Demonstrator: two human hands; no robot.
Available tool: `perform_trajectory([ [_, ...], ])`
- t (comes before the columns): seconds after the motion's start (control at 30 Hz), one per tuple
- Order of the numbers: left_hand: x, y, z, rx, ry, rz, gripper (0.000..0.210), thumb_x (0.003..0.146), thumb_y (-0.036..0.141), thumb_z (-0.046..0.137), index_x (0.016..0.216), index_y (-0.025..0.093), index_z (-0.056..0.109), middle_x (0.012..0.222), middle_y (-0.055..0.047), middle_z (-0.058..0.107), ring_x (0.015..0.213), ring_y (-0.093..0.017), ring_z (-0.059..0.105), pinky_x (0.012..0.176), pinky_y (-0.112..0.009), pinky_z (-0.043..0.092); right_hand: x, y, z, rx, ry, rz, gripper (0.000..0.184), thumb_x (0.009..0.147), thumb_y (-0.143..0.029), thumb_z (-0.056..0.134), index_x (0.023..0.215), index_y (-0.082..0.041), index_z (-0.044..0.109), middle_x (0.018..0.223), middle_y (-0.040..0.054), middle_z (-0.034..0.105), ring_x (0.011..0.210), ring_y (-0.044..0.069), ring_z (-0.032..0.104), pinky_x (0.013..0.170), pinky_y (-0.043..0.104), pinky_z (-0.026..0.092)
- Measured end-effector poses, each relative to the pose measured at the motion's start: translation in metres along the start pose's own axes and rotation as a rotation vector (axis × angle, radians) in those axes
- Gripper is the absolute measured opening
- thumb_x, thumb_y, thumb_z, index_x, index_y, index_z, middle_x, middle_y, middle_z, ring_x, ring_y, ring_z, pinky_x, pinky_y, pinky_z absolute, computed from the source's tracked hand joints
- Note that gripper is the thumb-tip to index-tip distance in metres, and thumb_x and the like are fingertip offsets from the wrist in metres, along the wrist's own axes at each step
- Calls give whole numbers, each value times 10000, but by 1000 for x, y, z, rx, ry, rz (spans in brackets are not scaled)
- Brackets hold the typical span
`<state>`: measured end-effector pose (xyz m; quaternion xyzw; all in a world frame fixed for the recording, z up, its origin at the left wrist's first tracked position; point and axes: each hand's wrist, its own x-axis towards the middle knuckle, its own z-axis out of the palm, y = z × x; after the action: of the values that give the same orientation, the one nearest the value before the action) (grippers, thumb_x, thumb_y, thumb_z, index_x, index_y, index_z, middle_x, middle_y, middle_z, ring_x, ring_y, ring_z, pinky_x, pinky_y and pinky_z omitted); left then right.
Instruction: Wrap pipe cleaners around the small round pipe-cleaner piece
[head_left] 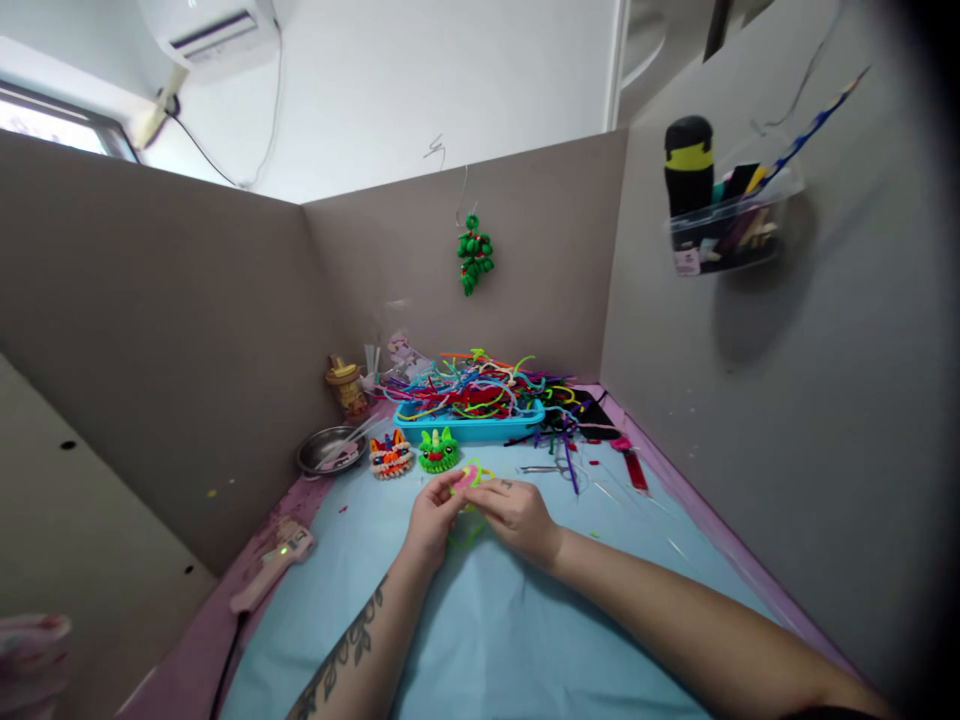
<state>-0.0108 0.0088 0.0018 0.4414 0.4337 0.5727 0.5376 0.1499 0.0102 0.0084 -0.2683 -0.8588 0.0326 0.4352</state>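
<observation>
Above the pale-blue cloth (495,640), left hand (433,517) and right hand (523,517) pinch a small pink-and-lime fuzzy piece (468,478), apparently unfinished, strand (468,541) loose.

1 head view faces forward, right edge unclear.

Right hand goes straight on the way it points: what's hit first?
Most likely the pink-and-green piece held by the left hand, with that hand just beyond. The fingertips of the right hand are at or near the piece's edge; one view leaves depth unclear.
</observation>
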Motion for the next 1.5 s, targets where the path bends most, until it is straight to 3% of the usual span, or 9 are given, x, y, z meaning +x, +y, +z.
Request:
perform_trajectory([
  [0.27,3,-2,-2,-223,59,42,448,575,309,759,957,150,584,944,-89,659,776,-182,621,668,-268,462,0,-18,0,-104,76,-293,325,844,-144,445,1131,-251,554,901,47,685,734,162,608,598,286,446],
  [0.5,3,4,-5,-282,98,33,425,555,268,773,926,160,597,924,-47,646,726,-133,606,629,-224,448,-2,-16,7,-9,-32,-159,352,808,-104,410,1130,-211,502,911,68,633,837,182,554,721,314,463],
  [0.6,4,7,-6,-265,175,28,435,537,258,783,922,164,605,853,-12,632,556,-52,529,456,-152,337,-5,-7,10,64,142,-3,296,800,-126,423,1089,-186,451,840,59,574,725,160,530,666,296,463],
  [0.7,5,8,-8,-275,221,31,452,513,258,795,913,163,608,775,10,608,472,-19,446,407,-150,270,-3,4,10,137,293,333,231,773,-201,492,998,-182,444,855,47,521,673,139,501,648,294,459],
  [0.83,8,7,-12,-318,220,55,437,515,248,793,899,167,602,718,26,581,430,-5,384,389,-148,242,4,17,15,524,41,714,304,677,-267,591,946,-192,471,913,29,557,553,86,497,530,248,446],
  [0.93,11,6,-15,-361,198,67,429,520,230,790,897,167,596,645,49,543,401,2,333,378,-147,224,6,17,22,886,-142,806,273,665,-330,599,864,-181,487,818,6,600,511,77,540,430,188,394],
  [1.1,12,6,-16,-374,173,69,418,543,236,780,905,170,582,598,62,505,389,1,309,374,-145,206,9,9,22,1128,-73,945,295,658,-412,607,760,-178,460,779,17,635,572,120,629,452,188,416],
  [1.2,10,5,-14,-332,167,72,412,552,255,776,903,164,580,603,59,507,388,1,304,376,-152,202,10,14,18,1065,42,941,260,670,-392,600,752,-187,463,747,5,629,616,135,633,520,223,448],
  [1.5,6,3,-9,-66,127,80,419,554,331,764,908,158,621,657,16,605,419,-20,380,396,-167,214,14,46,-6,257,164,482,107,752,-187,534,736,-184,640,779,34,611,754,160,554,715,302,435],
])
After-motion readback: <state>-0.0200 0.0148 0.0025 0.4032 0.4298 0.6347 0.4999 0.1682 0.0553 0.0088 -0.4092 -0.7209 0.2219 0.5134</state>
